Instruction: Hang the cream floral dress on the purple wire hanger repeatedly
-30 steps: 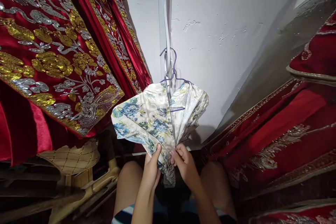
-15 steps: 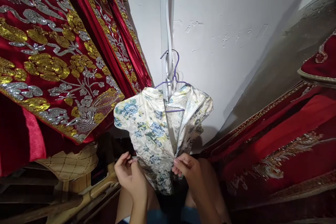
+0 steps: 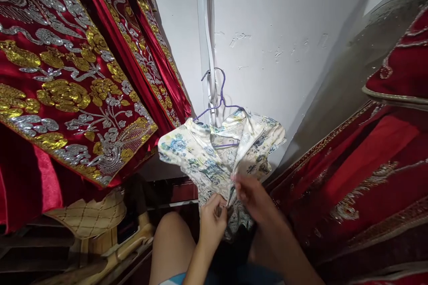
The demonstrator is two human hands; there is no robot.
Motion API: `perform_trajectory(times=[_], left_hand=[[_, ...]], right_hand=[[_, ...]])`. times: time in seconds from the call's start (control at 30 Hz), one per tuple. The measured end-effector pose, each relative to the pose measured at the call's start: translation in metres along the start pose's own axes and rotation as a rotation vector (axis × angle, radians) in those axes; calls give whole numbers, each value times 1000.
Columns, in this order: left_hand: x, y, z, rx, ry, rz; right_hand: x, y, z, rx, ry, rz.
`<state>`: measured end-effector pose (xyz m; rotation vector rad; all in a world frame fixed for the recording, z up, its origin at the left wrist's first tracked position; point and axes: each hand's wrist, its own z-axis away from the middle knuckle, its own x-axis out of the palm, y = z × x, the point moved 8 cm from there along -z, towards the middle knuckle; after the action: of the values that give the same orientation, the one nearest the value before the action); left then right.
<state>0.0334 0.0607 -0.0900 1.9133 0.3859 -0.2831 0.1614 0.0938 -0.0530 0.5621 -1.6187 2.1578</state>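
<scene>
A cream short-sleeved top [image 3: 207, 160] with blue flowers and a stand-up collar hangs on a purple hanger [image 3: 222, 93], its front parted in a V below the neck. My left hand [image 3: 214, 218] is closed, thumb and fingers pinching the front edge low on the top. Above it and to the right, my right hand [image 3: 250, 193] is blurred; its fingertips are closed at the point where the V narrows. Whatever small part lies between the right fingertips is hidden.
White straps [image 3: 205, 22] run down the pale wall [image 3: 274, 18] and hold the hanger's hook. Red cloth with gold and silver sequins [image 3: 67, 89] hangs at left. More red beaded fabric [image 3: 368, 164] fills the right. A wooden chair [image 3: 130, 240] stands lower left.
My left hand has moved right from the top's side onto its front edge and closed there. The right hand has risen along the front opening. The top has tilted and shifted right.
</scene>
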Motion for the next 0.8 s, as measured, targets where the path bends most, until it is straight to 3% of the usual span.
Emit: perform_trajectory(times=[0.13,0.23,0.33,0.43,0.5,0.6,0.67,0.73,0.8], left_hand=[[14,18,2,49,-204,-192],[22,31,4,69,-318,-338],[23,33,3,83,-394,-436],[9,31,-9,27,-420,-407],[-14,44,-28,38,-332,-275],[-70,92,-67,229,0,-96],[-103,131,-87,412,234,-121],[-108,161,-106,530,227,-181],[-102,183,-119,620,176,-245]], right_hand=[[33,-73,-16,-76,-115,26],[62,-114,-24,-129,-220,-3],[77,-132,-26,-188,-225,-7],[83,-128,-21,-275,-218,105],[83,-123,-14,-350,-227,199],[86,-122,-2,-455,-257,286],[91,-126,5,-493,-285,317],[97,-129,6,-511,-296,338],[99,-129,2,-536,-275,335]])
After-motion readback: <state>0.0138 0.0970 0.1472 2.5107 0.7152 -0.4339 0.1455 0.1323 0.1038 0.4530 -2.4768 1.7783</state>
